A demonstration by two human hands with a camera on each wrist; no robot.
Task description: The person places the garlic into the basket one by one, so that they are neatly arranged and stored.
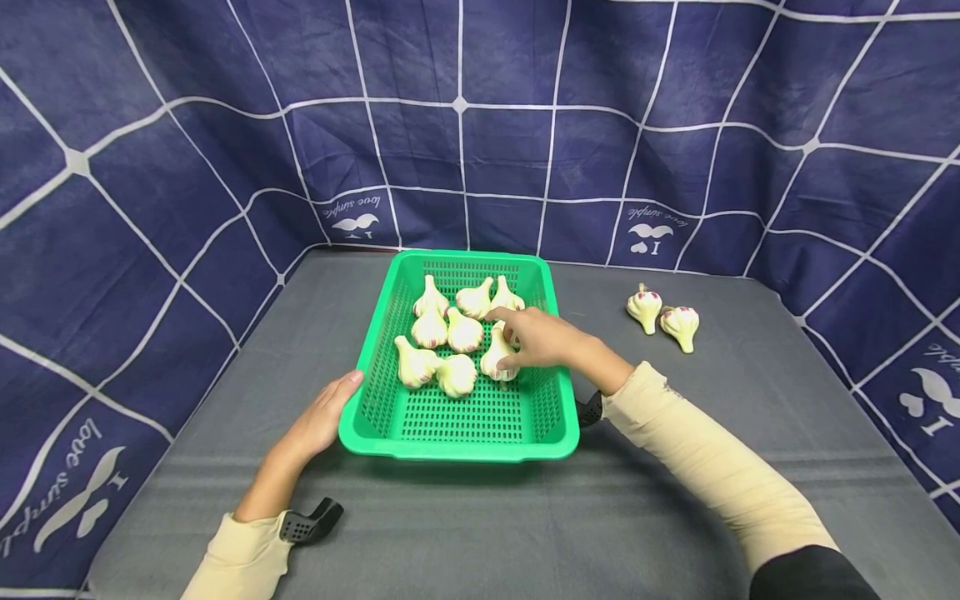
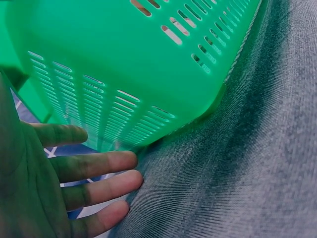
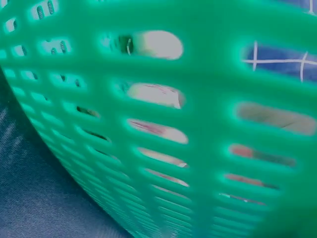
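Note:
A green plastic basket (image 1: 457, 451) with slotted walls holds several garlic bulbs (image 1: 416, 363), pale with purplish streaks. My right hand (image 1: 546, 337) reaches over its right wall, thumb and fingers curled round one garlic bulb (image 1: 495, 357) on the right of the group. Through the slots in the right wrist view, parts of a garlic bulb (image 3: 157, 94) show, while the wall hides most of that hand. Along the outside of the left wall lies my left hand (image 1: 322, 417), its thumb at the rim. The left wrist view shows this hand's fingers (image 2: 104, 188) straight and spread beside the basket.
Two more garlic bulbs (image 1: 644, 307) (image 1: 680, 326) lie close together on the grey cloth-covered table (image 1: 720, 400), right of the basket. A dark blue curtain (image 1: 502, 150) with white grid lines stands behind the table and along both sides.

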